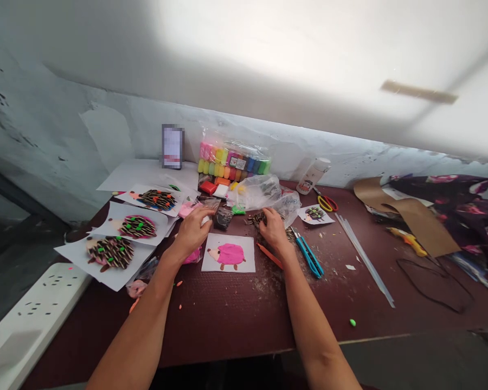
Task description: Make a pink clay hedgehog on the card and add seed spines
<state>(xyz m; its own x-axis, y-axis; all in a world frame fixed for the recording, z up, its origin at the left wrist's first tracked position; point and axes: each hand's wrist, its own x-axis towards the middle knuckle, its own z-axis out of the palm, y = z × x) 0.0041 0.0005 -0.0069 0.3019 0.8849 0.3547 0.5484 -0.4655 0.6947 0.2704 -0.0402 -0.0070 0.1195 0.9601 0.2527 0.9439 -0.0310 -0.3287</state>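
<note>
Pink hedgehog [232,252] on a white card [211,241] lies flat on the table [228,319], nearer than both hands. Right hand [275,232] has fingertips down at the dark stick pile [257,219], left hand [193,230] is by a black packet [223,220]; honestly can't tell if either's gripping anything.

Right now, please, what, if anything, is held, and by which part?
Cannot tell: the right hand is at brown pieces, left hand beside a dark packet.
</note>
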